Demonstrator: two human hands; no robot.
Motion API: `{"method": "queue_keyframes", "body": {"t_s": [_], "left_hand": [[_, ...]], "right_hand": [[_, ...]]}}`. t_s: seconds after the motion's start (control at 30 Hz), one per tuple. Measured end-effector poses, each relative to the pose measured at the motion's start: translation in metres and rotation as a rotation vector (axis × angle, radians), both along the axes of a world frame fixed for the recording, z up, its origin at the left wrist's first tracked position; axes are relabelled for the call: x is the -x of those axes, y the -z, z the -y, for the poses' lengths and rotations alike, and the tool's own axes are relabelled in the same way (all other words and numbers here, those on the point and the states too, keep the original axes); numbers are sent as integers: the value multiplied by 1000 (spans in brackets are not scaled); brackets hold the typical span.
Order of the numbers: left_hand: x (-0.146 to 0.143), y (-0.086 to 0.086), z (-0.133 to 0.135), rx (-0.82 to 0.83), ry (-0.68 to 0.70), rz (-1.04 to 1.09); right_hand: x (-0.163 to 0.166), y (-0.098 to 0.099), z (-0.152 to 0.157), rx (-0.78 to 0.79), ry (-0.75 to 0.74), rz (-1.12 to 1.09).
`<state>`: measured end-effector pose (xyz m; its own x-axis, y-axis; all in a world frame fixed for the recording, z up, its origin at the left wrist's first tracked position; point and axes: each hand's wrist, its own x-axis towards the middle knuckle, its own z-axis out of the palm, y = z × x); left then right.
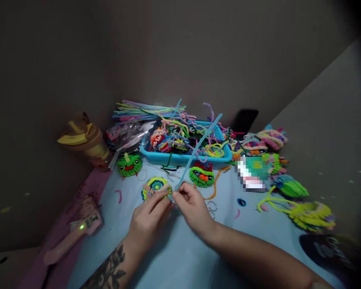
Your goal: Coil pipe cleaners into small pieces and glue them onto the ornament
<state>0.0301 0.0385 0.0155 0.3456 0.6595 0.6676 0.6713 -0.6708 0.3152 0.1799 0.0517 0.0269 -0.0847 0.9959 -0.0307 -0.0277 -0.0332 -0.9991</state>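
Note:
My right hand point(195, 206) is closed in a pinch around the lower end of a light blue pipe cleaner point(200, 143). The pipe cleaner's long free end slants up to the right, over the blue basket. Fingertip to fingertip with it, my left hand point(152, 216) is also closed, on a round pipe-cleaner piece point(157, 185) in yellow, teal, pink and blue. My left fingers cover that piece's lower edge. Just beyond my right hand lies a green pipe-cleaner face point(202, 176) with a red-orange mouth. A similar green face point(129, 165) with a stalk on top sits farther left.
A blue basket point(186, 158) holds tangled pipe cleaners, with a straight bundle point(150, 109) behind it. At left are a brown-lidded cup point(93, 144) and a pink glue gun point(87, 224). Scissors point(211, 207) lie beside my right hand. Several finished pieces point(313, 214) line the right.

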Motion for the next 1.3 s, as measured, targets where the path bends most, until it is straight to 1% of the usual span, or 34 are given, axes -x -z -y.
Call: {"method": "queue_keyframes", "body": {"t_s": [0.13, 0.23, 0.37, 0.5, 0.6, 0.67, 0.8, 0.93, 1.0, 1.17, 1.3], "left_hand": [[-1, -1, -1, 31, 10, 23], [0, -1, -3, 4, 39, 58], [3, -1, -5, -12, 95, 81], [5, -5, -6, 118, 168, 129], [3, -9, -7, 225, 188, 180], [1, -10, -8, 260, 174, 200], [-3, -10, -6, 259, 91, 231], [-6, -9, -3, 292, 72, 229], [-7, -7, -1, 306, 41, 246], [-5, 0, 2, 269, -24, 216], [-3, 6, 2, 203, -27, 139]], "right_hand": [[3, 3, 1, 7, 11, -42], [3, 4, -2, -11, -8, -89], [-1, 3, -8, -31, -83, -181], [-8, 3, -14, -37, -178, -184], [-11, 4, -16, -50, -196, -160], [-12, 6, -16, -72, -183, -145], [-10, 8, -14, -121, -109, -105], [-7, 8, -11, -126, -74, -119], [-6, 8, -10, -119, -73, -136], [-2, 6, -8, -73, -79, -134], [0, 7, -7, -80, -51, -137]]}}
